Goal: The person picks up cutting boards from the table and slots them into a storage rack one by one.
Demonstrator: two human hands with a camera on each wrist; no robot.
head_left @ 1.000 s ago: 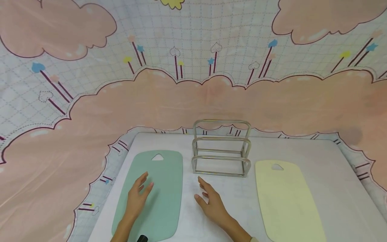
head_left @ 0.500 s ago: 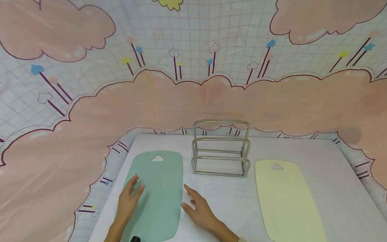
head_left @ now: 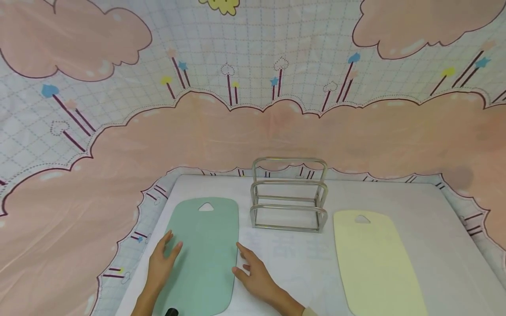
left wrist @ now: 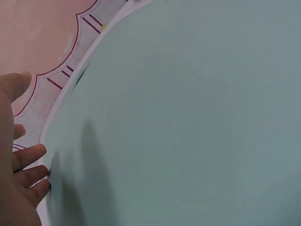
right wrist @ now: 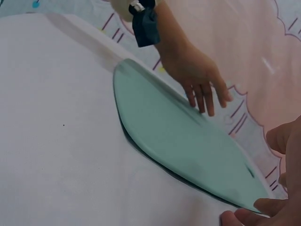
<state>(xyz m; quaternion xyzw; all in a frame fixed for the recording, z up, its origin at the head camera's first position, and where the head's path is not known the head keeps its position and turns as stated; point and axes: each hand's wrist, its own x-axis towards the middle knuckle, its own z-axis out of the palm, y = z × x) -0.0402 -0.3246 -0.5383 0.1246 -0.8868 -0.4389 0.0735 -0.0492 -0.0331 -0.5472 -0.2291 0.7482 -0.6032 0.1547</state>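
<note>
A green cutting board [head_left: 205, 245] with a triangular hole near its far end lies flat on the left of the table. Beside its left edge is my left hand [head_left: 160, 265], fingers loosely extended; in the left wrist view the fingertips [left wrist: 40, 172] come close to or touch that edge. My right hand [head_left: 257, 274] is at the board's right edge, its fingers slightly bent, and in the right wrist view the lower fingers [right wrist: 270, 206] reach the rim. Whether they touch it, I cannot tell. Neither hand grips anything.
A metal wire rack [head_left: 289, 207] with three upright loops stands at the back middle. To the right a pale yellow cutting board [head_left: 375, 263] lies flat on the white table [head_left: 446, 245]. Patterned cloth [head_left: 237, 136] hangs behind. A black object [head_left: 171, 312] shows near my left wrist.
Both hands have moved left and slightly nearer to me, the left one to the green cutting board's left edge and the right one to its right edge. The boards and rack stay put.
</note>
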